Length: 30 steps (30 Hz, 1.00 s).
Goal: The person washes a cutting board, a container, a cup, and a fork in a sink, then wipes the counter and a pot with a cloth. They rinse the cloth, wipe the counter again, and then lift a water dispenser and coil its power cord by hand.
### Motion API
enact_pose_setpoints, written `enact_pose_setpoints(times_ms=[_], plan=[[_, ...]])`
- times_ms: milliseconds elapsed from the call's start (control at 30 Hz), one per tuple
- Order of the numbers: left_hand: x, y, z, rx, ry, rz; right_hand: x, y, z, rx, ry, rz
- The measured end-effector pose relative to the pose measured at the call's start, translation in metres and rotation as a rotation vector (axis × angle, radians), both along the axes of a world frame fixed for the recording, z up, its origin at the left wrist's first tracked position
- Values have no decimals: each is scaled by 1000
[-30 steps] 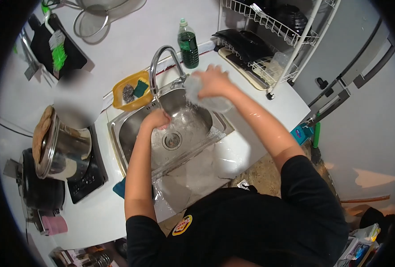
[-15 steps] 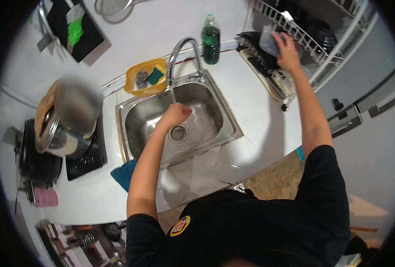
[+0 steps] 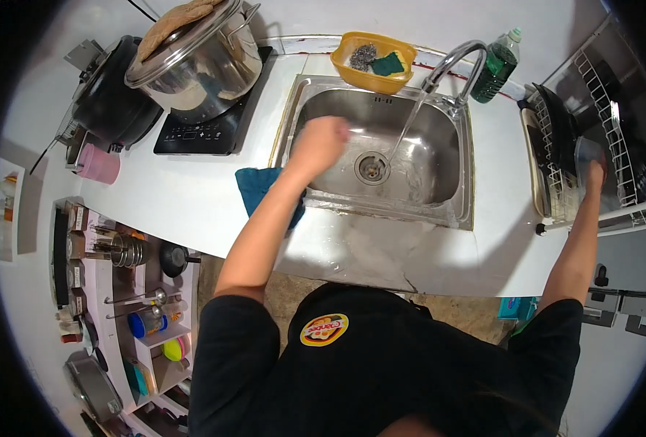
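My left hand [image 3: 321,148] is above the left side of the steel sink [image 3: 286,138], closed and slightly blurred; whatever its fingers may hold is hidden. Water runs from the curved faucet [image 3: 460,54] into the basin, to the right of that hand. At the far right, my right hand [image 3: 594,175] grips a clear plastic container [image 3: 589,151] at the wire dish rack [image 3: 605,116]. Part of the container is behind the fingers. Below my left forearm, a dark teal cloth [image 3: 254,191] lies over the counter by the sink.
Behind the sink sits a yellow basket [image 3: 370,79] with a scrubber and sponge. A green soap bottle [image 3: 496,69] stands beside the faucet. Leftward are a large steel pot [image 3: 199,76] on an induction cooker [image 3: 195,138], a black cooker [image 3: 115,102] and a pink cup [image 3: 98,164].
My view has turned left. My left hand has moved from under the water stream to the basin's left side. My right hand remains at the rack with the container, now lower.
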<state>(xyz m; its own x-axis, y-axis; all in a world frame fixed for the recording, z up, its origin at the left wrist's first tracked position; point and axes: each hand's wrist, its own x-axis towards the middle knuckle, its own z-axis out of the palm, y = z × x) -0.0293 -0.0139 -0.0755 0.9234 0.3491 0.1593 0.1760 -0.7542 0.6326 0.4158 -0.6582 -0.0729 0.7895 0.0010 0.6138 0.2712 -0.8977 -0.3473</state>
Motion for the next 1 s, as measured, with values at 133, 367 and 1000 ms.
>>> enact_pose_setpoints(times_ms=[133, 367, 1000], plan=[[-95, 27, -39, 224, 47, 460, -29, 49, 8, -40, 53, -302], [-208, 49, -94, 304, 227, 705, -67, 138, -5, -94, -132, -308], [114, 156, -104, 480, 175, 222, -303, 516, -114, 1419, 1178, 450]])
